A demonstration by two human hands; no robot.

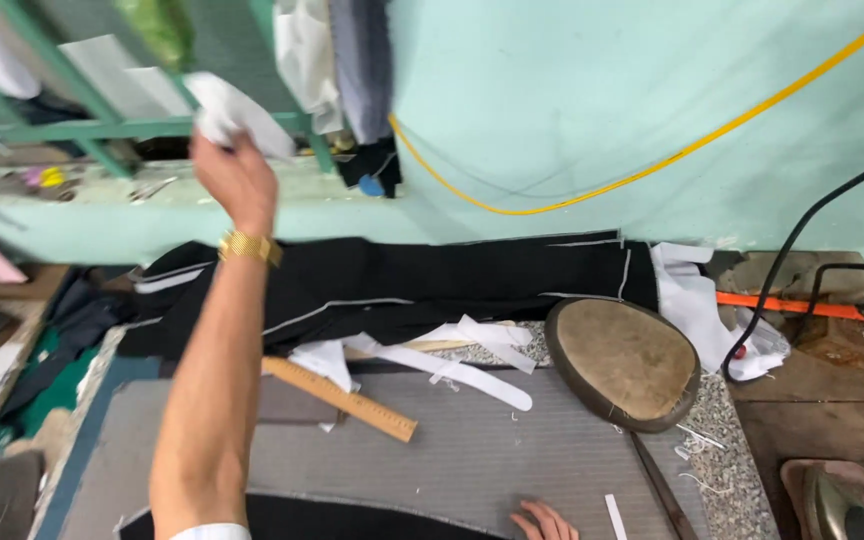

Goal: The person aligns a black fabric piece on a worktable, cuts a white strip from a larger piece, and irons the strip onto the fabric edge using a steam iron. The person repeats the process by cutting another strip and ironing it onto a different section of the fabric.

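My left hand (237, 175) is stretched far forward toward a green shelf frame (102, 128), its fingers closed on a white piece of cloth (237, 115). A gold watch band sits on that wrist. Only the fingertips of my right hand (544, 522) show at the bottom edge, resting on the grey padded table (472, 450) beside black fabric. A wooden ruler (340, 398) lies on the table next to my left forearm.
Black cloth with white chalk lines (402, 285) lies along the turquoise wall. White fabric strips (452, 360), an oval padded pressing block (624, 362), an iron (842, 505) at the lower right, black and yellow cables, and hanging cloth (347, 60).
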